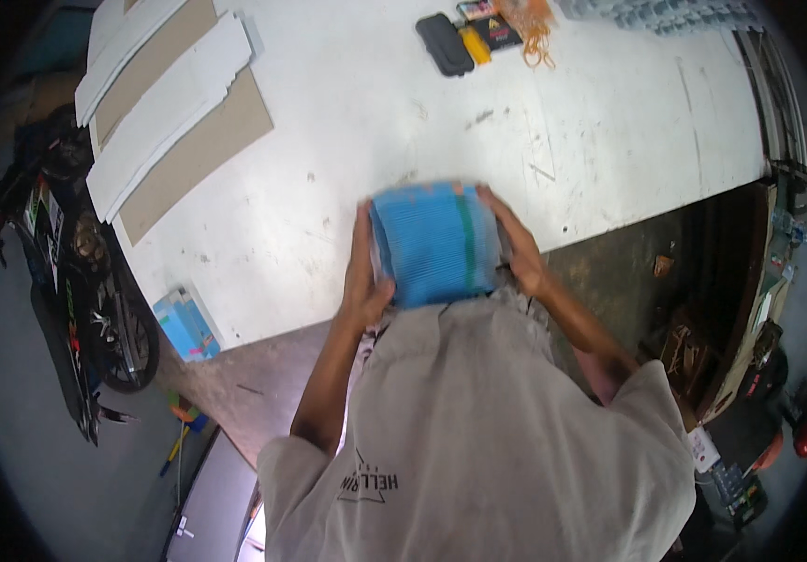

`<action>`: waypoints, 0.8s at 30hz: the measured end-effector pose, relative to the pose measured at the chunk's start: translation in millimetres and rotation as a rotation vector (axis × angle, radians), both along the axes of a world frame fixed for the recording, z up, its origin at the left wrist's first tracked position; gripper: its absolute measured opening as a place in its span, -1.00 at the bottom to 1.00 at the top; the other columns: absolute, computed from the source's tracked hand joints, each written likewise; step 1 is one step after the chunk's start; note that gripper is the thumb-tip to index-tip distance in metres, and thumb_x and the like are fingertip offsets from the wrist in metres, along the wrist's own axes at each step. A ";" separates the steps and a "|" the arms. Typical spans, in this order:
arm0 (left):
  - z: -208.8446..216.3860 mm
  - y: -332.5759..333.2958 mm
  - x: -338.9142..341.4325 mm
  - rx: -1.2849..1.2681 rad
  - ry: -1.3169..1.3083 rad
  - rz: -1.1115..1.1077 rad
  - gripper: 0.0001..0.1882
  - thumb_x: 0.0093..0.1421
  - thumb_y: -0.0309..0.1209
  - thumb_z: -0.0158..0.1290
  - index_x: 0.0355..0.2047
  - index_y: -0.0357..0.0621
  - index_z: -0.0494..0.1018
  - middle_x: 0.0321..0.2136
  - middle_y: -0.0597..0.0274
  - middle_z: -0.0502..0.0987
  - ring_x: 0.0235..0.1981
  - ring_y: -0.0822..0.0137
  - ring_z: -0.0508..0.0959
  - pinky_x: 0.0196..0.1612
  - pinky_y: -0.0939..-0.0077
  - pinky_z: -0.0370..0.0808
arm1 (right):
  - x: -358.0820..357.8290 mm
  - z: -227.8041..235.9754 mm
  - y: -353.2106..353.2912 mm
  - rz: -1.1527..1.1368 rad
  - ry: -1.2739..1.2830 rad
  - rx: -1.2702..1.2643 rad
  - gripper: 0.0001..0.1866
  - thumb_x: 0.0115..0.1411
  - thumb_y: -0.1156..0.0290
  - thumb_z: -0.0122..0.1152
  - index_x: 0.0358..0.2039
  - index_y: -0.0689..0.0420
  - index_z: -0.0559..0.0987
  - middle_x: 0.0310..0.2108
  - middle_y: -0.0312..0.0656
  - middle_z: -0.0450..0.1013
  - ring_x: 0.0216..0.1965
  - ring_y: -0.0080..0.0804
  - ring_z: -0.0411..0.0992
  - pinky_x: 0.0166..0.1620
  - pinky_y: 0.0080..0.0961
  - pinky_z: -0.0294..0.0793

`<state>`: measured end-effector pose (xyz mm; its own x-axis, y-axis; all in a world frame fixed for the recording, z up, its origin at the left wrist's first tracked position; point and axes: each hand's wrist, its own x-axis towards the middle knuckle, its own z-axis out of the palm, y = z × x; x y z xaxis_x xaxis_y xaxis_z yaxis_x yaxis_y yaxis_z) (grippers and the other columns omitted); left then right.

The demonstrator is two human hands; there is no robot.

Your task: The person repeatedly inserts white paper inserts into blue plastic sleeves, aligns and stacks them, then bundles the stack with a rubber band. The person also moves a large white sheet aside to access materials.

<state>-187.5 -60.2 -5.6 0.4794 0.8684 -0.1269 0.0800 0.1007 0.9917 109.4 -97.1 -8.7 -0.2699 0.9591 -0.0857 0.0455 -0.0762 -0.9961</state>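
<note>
Both my hands clasp a thick stack of thin blue sheets (430,242) from its two sides, at the near edge of the white table. Fine parallel lines run across the stack, with a green stripe towards its right side and orange marks along the far edge. Motion blurs it, and I cannot tell whether the pieces are cards or flat cartons. My left hand (362,286) presses the left side, its thumb over the near left corner. My right hand (519,251) wraps the right side, with part of its fingers hidden behind the stack.
Grey and white cardboard sheets (199,145) overlap at the table's (329,112) far left. A small blue stack (188,326) sits at the near left corner. Far off lie a black case (445,45), a yellow item (476,45) and orange rubber bands (538,45). A motorcycle (95,272) stands left.
</note>
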 end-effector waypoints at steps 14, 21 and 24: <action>8.1 -4.2 26.9 0.210 0.049 0.164 0.22 0.27 0.29 -0.08 0.54 -0.39 -0.36 0.55 -0.36 -0.28 0.57 -0.27 -0.25 0.53 -0.17 -0.22 | -43.3 12.2 -1.8 -0.256 0.082 0.057 0.32 0.20 -0.57 -0.05 0.53 0.34 -0.13 0.56 0.18 -0.20 0.57 0.04 -0.18 0.53 -0.09 -0.15; 2.3 42.3 14.2 0.296 0.456 0.177 -0.31 0.40 -0.12 0.05 0.39 -0.27 0.21 0.26 -0.19 0.33 0.35 -0.10 0.26 0.47 -0.09 0.01 | -12.3 -3.8 37.4 -0.295 -0.236 0.061 -0.31 0.43 -0.09 0.10 0.28 0.27 0.42 0.29 0.16 0.36 0.34 -0.02 0.32 0.36 -0.17 0.26; 6.4 72.6 26.5 0.421 0.625 0.224 -0.67 0.38 -0.28 0.15 0.04 -0.20 0.51 -0.06 0.00 0.52 0.09 0.09 0.46 0.30 0.04 0.25 | -22.5 -3.4 76.6 -0.462 -0.376 0.165 -0.77 0.38 0.32 0.33 -0.24 0.25 0.60 0.04 0.06 0.59 0.10 -0.14 0.55 0.15 -0.27 0.50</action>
<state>-161.1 12.4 0.8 0.2357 0.9707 0.0461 0.6582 -0.1943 0.7274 86.9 -20.4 -12.1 0.1968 0.9783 0.0652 0.3947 -0.0182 -0.9186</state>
